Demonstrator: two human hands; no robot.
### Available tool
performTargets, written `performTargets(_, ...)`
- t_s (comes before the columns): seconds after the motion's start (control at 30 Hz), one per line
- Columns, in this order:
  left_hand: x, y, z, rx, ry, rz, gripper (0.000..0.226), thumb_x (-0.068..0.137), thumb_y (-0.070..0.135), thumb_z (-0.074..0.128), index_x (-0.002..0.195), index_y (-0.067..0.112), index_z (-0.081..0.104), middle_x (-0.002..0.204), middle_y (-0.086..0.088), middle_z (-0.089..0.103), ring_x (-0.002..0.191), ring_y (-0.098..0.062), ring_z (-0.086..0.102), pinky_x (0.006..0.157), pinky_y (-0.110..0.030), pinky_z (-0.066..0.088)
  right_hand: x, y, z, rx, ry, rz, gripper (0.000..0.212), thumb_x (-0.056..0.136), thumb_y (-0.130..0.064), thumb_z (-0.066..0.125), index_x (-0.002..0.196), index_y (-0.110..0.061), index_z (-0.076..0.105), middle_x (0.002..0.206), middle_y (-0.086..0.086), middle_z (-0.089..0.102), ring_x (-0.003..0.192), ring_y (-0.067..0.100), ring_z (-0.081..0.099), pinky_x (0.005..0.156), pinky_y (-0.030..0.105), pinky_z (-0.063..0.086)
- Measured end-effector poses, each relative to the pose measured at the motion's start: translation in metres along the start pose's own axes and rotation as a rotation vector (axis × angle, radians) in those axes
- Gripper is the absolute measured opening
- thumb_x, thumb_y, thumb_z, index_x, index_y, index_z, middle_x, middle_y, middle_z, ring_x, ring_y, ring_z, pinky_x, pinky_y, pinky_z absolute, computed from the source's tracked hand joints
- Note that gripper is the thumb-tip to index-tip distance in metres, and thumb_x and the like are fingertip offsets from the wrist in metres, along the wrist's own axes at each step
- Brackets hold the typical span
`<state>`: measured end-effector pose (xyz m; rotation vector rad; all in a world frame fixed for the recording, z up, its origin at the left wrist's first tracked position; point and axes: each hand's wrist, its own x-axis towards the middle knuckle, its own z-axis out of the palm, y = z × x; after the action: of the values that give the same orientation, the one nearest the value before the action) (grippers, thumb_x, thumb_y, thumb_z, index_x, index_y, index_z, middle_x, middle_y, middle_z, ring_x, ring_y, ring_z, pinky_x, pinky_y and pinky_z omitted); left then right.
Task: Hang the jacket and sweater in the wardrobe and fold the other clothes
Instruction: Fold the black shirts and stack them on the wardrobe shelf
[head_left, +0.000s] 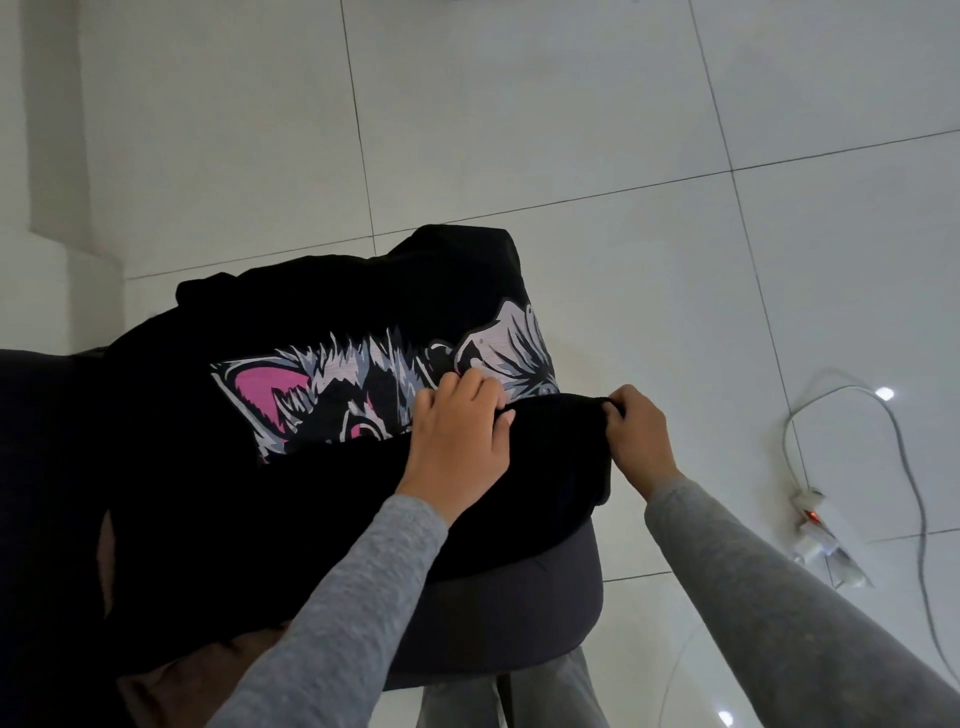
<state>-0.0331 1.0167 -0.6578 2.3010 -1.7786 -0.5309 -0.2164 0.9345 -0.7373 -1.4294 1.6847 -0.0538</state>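
A black T-shirt (332, 499) with a white, grey and pink animal print lies spread over a dark grey cushioned seat (519, 613). Its near part is folded over the lower half of the print. My left hand (457, 436) pinches the folded edge near the middle of the shirt, fingers curled on the cloth. My right hand (636, 436) pinches the right corner of the same fold at the seat's right side. Both arms wear grey sleeves. No jacket, sweater or wardrobe is in view.
White floor tiles (571, 130) surround the seat. A white power strip (821, 530) with a red light and a looping white cable lies on the floor to the right. A white wall base (57, 156) stands at the far left. Dark fabric fills the left edge.
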Motion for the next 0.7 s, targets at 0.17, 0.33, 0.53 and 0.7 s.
performTargets(0.17,-0.001,0.002,0.006,0.057,0.041,0.005,0.015,0.087,0.036,0.055,0.09,0.023,0.052,0.089,0.008,0.05,0.079,-0.013,0.043,0.075,-0.025,0.018,0.012,0.004,-0.01,0.117,0.143,0.036,0.029,0.086,0.007,0.041,0.108,-0.002,0.058,0.113,0.014,0.056,0.105,0.025,0.052,0.084,0.025,0.036)
performTargets(0.33,0.001,0.007,0.011,0.036,0.075,-0.05,0.013,0.088,0.036,0.054,0.087,0.023,0.055,0.088,0.009,0.052,0.08,-0.014,0.046,0.076,-0.027,0.021,0.007,0.0,-0.006,0.242,0.05,-0.025,0.04,0.09,-0.001,0.053,0.129,-0.01,0.05,0.134,0.006,0.046,0.117,0.018,0.049,0.092,0.023,0.036)
performTargets(0.53,0.008,0.003,0.0,0.015,-0.005,0.019,0.015,0.086,0.033,0.062,0.082,0.022,0.052,0.079,0.014,0.047,0.076,-0.013,0.043,0.073,-0.027,0.027,-0.011,-0.01,0.007,0.266,-0.238,-0.187,0.024,0.09,-0.003,0.051,0.103,-0.02,0.064,0.105,-0.008,0.065,0.103,0.01,0.057,0.087,0.017,0.042)
performTargets(0.7,0.008,-0.007,-0.009,-0.018,-0.061,0.074,0.017,0.083,0.031,0.067,0.08,0.02,0.055,0.078,0.016,0.041,0.073,-0.01,0.042,0.073,-0.026,0.031,-0.001,-0.015,0.006,0.065,-0.152,-0.229,0.016,0.092,-0.003,0.046,0.095,-0.012,0.058,0.096,-0.001,0.06,0.096,0.02,0.054,0.085,0.026,0.041)
